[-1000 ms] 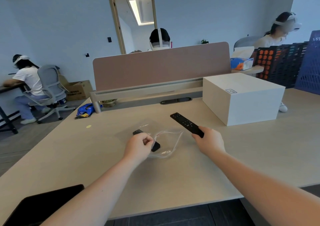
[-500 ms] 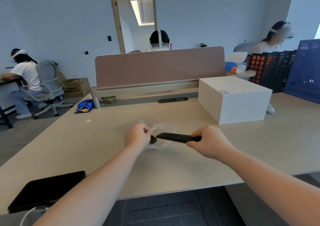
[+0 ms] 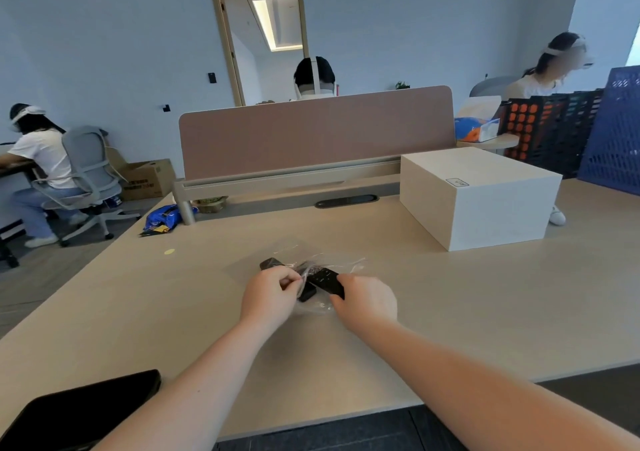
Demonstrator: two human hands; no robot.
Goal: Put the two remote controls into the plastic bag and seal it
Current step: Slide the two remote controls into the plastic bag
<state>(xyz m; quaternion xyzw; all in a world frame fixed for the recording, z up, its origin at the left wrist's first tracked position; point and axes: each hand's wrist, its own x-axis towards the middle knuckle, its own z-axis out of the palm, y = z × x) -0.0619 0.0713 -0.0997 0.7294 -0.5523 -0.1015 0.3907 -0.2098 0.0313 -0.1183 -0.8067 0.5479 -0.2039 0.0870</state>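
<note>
A clear plastic bag [image 3: 322, 308] lies crumpled on the beige table [image 3: 485, 312] in front of me. One black remote [image 3: 272, 263] lies inside it, its far end showing beyond my left hand [image 3: 270, 298], which pinches the edge of the bag's opening. My right hand [image 3: 367, 300] grips the near end of a second black remote [image 3: 327, 281], whose front part is pushed into the bag's mouth next to the first one.
A white box [image 3: 481, 194] stands to the right rear. A pink divider [image 3: 315, 132] runs across the back. A black tablet [image 3: 79, 409] lies at the near left edge. A blue snack packet [image 3: 162, 218] and yellow dot [image 3: 169, 251] sit far left. People sit around.
My right hand swung the second remote from the right of the bag over to its opening and slid its front part inside. My left hand kept hold of the bag.
</note>
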